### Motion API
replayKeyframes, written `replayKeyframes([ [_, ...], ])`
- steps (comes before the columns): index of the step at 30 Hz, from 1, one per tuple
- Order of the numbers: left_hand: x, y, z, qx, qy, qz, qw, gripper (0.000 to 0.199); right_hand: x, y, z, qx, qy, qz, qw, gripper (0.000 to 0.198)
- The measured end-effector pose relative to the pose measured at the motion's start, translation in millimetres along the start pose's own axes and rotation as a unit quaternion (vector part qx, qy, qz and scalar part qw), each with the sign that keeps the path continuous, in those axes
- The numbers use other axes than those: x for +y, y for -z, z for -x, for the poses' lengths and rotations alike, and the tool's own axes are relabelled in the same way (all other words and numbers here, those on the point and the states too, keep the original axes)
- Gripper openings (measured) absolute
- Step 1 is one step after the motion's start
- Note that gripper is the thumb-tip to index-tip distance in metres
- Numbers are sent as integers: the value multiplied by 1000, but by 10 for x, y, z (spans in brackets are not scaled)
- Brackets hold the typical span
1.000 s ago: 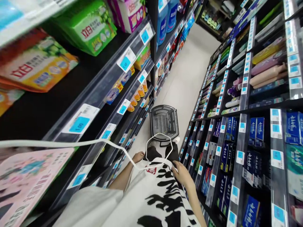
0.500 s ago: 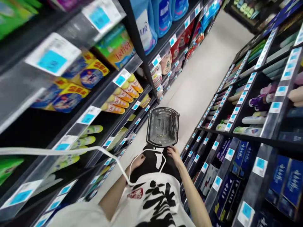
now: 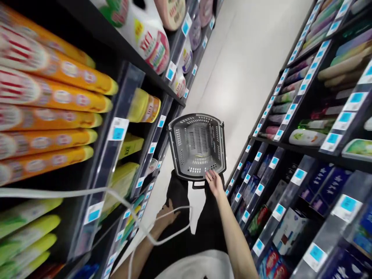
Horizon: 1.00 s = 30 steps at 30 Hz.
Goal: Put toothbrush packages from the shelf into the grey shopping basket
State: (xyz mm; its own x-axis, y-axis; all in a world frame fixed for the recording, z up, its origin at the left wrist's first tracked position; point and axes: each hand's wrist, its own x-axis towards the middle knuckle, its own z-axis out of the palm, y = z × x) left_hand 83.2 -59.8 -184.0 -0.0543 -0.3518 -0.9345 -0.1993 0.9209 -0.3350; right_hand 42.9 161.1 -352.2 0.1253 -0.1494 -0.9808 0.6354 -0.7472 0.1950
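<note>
Overhead, stocked shelves (image 3: pixel 72 97) flank a pale aisle floor (image 3: pixel 247 58) around a grey basket (image 3: pixel 197 145).

- Single head-worn view, looking steeply down along the aisle floor (image 3: pixel 250 58) between shelves (image 3: pixel 293 151).
- The basket (image 3: pixel 197 145) sits centre, close below.
- The view is tilted, with nearby shelf goods blurred.

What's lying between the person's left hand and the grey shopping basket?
In the head view, only the person's dark-trousered leg and a loop of white cable lie between the left hand and the basket; no goods.
</note>
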Motion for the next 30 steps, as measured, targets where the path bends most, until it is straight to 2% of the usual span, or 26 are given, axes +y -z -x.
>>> replayKeyframes([
  [3, 3, 60, -187, -1, 52, -40, 998, 77, 164, -174, -677, 33, -14, -29, 999, 15],
  [5, 15, 149, -326, 24, 75, -35, 996, 79, 269, -273, -1129, 53, -17, -42, 998, 15],
  [9, -38, 310, -581, 36, 113, -12, 993, 75, 408, -381, -1964, 83, -23, -54, 995, 17],
  [13, -132, 356, -706, 105, 66, -8, 992, 61, 473, -369, -2701, 130, -27, -54, 990, 19],
  [16, -170, 347, -736, 107, 64, -3, 992, 56, 525, -328, -3144, 162, -27, -51, 985, 20],
  [19, -197, 349, -764, 107, 82, 11, 991, 58, 585, -289, -3447, 191, -8, -56, 980, 22],
  [22, -214, 389, -795, 109, 70, 21, 991, 59, 648, -281, -3621, 226, 29, -75, 971, 29],
  [26, -182, 462, -816, 109, 59, 20, 992, 56, 724, -333, -3716, 253, 50, -100, 961, 36],
  [30, -132, 490, -829, 110, 63, 15, 992, 57, 712, -376, -3740, 234, 44, -118, 964, 35],
])
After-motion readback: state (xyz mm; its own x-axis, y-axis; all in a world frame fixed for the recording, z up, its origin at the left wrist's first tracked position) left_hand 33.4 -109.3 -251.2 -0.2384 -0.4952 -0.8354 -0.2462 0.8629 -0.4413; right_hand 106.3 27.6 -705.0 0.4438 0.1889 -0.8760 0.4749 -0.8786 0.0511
